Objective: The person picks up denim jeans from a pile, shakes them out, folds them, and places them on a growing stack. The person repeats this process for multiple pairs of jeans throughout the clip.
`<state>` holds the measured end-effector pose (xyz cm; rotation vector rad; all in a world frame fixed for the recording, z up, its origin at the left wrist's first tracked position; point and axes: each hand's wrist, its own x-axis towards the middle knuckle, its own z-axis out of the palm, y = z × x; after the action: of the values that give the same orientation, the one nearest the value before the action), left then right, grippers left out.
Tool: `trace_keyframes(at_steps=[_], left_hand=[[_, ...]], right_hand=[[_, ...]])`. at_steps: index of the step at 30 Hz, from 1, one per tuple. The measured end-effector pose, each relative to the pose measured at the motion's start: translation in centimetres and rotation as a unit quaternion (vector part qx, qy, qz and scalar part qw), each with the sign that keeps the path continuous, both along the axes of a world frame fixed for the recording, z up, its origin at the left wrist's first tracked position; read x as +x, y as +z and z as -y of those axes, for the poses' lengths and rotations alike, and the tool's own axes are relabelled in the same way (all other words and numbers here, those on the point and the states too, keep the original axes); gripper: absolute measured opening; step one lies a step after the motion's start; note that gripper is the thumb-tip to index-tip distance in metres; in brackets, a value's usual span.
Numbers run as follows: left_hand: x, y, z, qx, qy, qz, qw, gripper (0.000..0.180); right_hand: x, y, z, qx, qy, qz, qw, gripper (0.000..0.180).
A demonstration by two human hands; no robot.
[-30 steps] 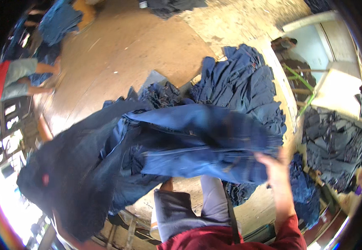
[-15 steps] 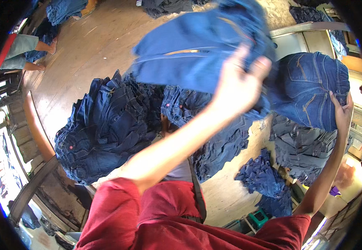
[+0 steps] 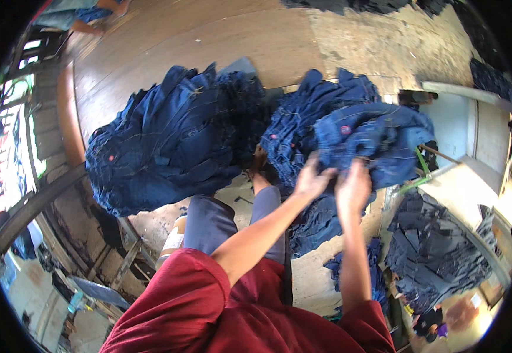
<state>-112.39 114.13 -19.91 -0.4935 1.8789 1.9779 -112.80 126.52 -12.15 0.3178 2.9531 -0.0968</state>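
A folded pair of blue jeans (image 3: 379,138) with a small red patch lies on top of the right-hand jeans pile (image 3: 288,132). At its near edge is my left hand (image 3: 313,181), thumb spread away from the fingers. Beside it, my right hand (image 3: 353,185) rests against the same edge with its fingers stretched out, slightly blurred. Both hands look open, touching or very close to the denim. A larger stack of dark blue jeans (image 3: 156,141) stands to the left, in front of my knees.
Dark grey garments (image 3: 435,250) are heaped at the right, beside a pale cabinet (image 3: 456,126). More dark clothes (image 3: 344,5) lie at the far edge of the wooden floor (image 3: 209,41). Another person's leg (image 3: 88,26) shows at the top left. A wooden rail (image 3: 38,203) runs along the left.
The jeans I held up and spread in both hands have come down, folded, onto the right pile. My hands have drawn close together, and the view has shifted.
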Motion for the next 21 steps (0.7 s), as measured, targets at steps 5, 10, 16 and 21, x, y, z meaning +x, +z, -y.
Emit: trace_keyframes(at_steps=[5, 10, 16, 21], left_hand=[[15.6, -11.5, 30.3, -0.251, -0.148, 0.137, 0.947, 0.045], [31.3, -9.9, 60.5, -0.474, 0.214, 0.240, 0.820, 0.033], [29.8, -7.9, 74.7, -0.317, 0.484, 0.085, 0.811, 0.091], [22.1, -9.8, 76.7, -0.592, 0.435, 0.210, 0.645, 0.121]], right_hand=[[6.1, -17.1, 11.2, -0.119, 0.179, 0.594, 0.775, 0.056], [6.9, -13.4, 22.7, -0.344, 0.210, 0.307, 0.862, 0.043], [6.1, -7.9, 32.3, -0.343, 0.177, 0.321, 0.865, 0.037], [7.7, -8.1, 40.3, -0.330, 0.215, 0.342, 0.853, 0.036]])
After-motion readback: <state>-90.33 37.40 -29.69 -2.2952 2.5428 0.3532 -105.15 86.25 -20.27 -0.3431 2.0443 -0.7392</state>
